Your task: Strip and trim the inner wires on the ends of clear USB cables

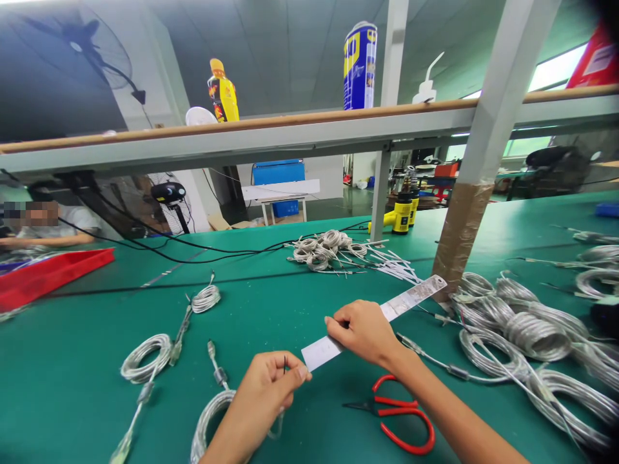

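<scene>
My right hand (362, 334) grips a long flat white strip (411, 299), possibly a marked ruler, which slants across the green mat. My left hand (264, 394) pinches a thin dark wire (285, 365) between thumb and fingers, just left of the strip's near end. Below my right wrist lie red-handled scissors (394, 415), untouched. A coil of clear-sheathed cable (210, 425) passes partly under my left hand. More coiled cables (534, 338) are heaped to the right, and another coil (145, 357) lies to the left.
A bundle of cables with white ends (322, 251) lies on the green bench. A yellow heat gun (399, 216) stands behind it. A tape-wrapped post (461, 232) rises at right. A shelf (232, 145) holds bottles overhead. A co-worker's arm (46, 240) rests beyond a red cloth (48, 274).
</scene>
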Action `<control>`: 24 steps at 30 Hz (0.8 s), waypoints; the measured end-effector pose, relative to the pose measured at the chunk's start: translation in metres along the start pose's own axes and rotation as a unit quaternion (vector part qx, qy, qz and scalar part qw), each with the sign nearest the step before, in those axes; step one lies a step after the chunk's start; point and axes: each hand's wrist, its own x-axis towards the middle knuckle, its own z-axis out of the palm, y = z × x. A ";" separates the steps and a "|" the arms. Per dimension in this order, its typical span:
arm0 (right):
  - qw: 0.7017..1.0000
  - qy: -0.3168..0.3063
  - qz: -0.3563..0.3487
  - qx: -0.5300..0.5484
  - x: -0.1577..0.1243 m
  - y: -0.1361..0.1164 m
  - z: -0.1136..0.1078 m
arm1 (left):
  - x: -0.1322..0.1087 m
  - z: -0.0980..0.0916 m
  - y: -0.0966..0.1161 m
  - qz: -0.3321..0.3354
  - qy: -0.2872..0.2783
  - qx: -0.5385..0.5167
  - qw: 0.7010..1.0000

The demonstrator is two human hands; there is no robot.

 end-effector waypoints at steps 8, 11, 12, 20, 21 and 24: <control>1.000 0.005 -0.011 -0.003 0.000 0.000 0.000 | -0.003 0.002 0.003 -0.012 0.009 0.024 1.000; 1.000 0.005 -0.018 -0.002 0.000 0.000 0.001 | -0.003 0.002 0.004 -0.011 0.007 0.024 1.000; 1.000 0.005 -0.020 -0.002 -0.001 0.001 0.001 | -0.003 0.002 0.005 -0.010 0.007 0.025 1.000; 1.000 0.001 -0.018 0.000 -0.001 0.002 0.005 | -0.004 0.003 0.007 -0.029 0.015 0.025 0.999; 1.000 0.001 -0.017 0.000 -0.001 0.003 0.005 | -0.004 0.003 0.007 -0.029 0.014 0.025 0.999; 1.000 0.001 -0.012 0.001 -0.001 0.003 0.006 | -0.004 0.003 0.005 -0.029 0.016 0.019 0.999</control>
